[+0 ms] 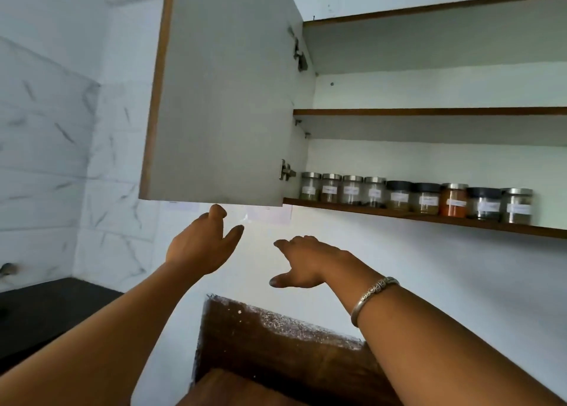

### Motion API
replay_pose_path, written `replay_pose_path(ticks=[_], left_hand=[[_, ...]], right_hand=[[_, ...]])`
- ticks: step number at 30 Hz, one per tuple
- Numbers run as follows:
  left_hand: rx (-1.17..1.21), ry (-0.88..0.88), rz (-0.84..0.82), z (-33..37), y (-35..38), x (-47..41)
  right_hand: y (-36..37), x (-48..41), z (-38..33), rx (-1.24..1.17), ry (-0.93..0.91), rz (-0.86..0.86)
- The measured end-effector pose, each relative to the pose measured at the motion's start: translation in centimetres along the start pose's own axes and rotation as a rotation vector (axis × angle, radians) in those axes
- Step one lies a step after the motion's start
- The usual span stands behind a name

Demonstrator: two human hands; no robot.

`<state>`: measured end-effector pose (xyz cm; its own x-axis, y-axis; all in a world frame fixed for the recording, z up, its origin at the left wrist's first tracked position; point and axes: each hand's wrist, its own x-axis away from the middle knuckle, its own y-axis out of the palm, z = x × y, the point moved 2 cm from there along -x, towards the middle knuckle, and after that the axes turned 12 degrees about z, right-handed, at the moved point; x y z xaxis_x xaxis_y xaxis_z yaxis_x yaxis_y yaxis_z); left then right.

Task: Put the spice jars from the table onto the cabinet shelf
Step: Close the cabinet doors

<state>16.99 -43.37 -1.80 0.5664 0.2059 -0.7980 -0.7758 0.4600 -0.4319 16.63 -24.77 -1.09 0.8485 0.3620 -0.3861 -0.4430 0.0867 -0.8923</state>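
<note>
Several labelled glass spice jars (417,197) stand in a row on the lowest cabinet shelf (429,218), most with steel lids, some with dark lids, one filled with orange powder (454,200). The cabinet door (221,98) hangs open to the left of the shelf. My left hand (202,246) is raised with its fingertips touching the door's bottom edge, fingers apart, holding nothing. My right hand (303,261), with a silver bangle on the wrist, is spread flat and empty in front of the white wall below the shelf. The table is out of view.
Two upper shelves (429,111) hold nothing I can see. A dark wooden panel (276,338) stands against the wall below my hands. A black countertop (46,310) lies at the lower left under marble-patterned wall tiles (46,160).
</note>
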Motion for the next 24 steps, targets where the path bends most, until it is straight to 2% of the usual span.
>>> replay_pose_path(ticks=[5, 9, 15, 17, 22, 24], left_hand=[[-0.042, -0.059, 0.085, -2.6, -4.6, 0.9], [-0.060, -0.044, 0.234, -3.5, -6.6, 0.6], [0.019, -0.081, 0.420, -4.4, -7.9, -0.5], [0.060, -0.094, 0.389, -5.5, -8.0, -1.4], [0.242, -0.055, 0.162, -6.7, -7.9, -2.6], [0.270, -0.022, 0.159, -6.9, -8.1, -2.8]], right_hand=[[-1.8, -0.2, -5.0, -0.037, -0.100, 0.047], [-2.8, -0.5, -7.4, -0.045, -0.143, 0.112], [-4.8, -2.3, -11.2, 0.025, -0.193, 0.366], [-5.5, -3.4, -12.7, 0.009, -0.179, 0.479], [-6.3, -5.7, -16.6, -0.077, -0.145, 0.684], [-6.4, -6.3, -17.4, -0.106, -0.109, 0.748]])
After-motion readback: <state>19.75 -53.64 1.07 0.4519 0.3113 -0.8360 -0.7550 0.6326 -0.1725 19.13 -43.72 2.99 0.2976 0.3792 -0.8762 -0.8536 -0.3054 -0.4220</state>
